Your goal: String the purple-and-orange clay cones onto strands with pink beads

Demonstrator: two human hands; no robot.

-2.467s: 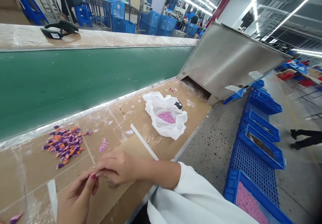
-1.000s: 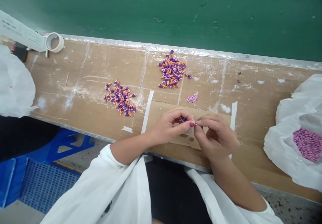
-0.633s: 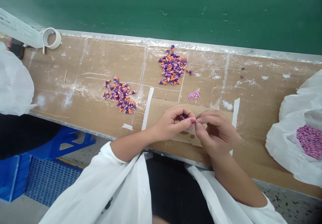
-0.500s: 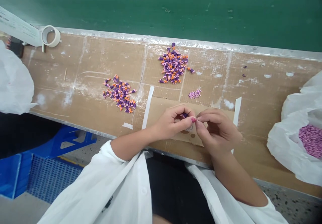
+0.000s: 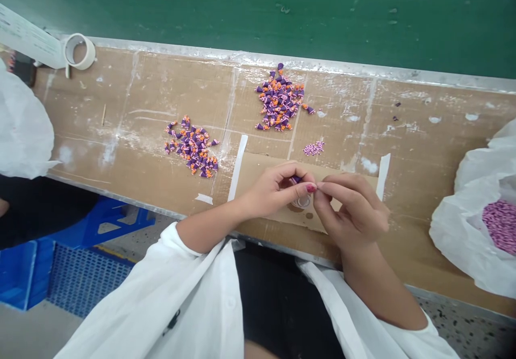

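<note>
Over the cardboard sheet, my left hand is closed in a pinch around a small purple figurine, mostly hidden by the fingers. My right hand pinches thumb and forefinger together right at the left fingertips; whatever it holds is too small to make out. Below the hands, a small clear round dish shows partly. Just beyond them lies a little heap of tiny pink pieces. Two piles of purple-and-orange figurines lie farther off, one at the back and one to the left.
At right stands a white bag with many pink pieces. Another white bag is at far left, near a tape roll and a thin stick. Blue crates stand below the table's left edge.
The hands stay together in the same pinch, with only slight finger movement. More of the clear dish shows beneath them. The view has shifted a little.
</note>
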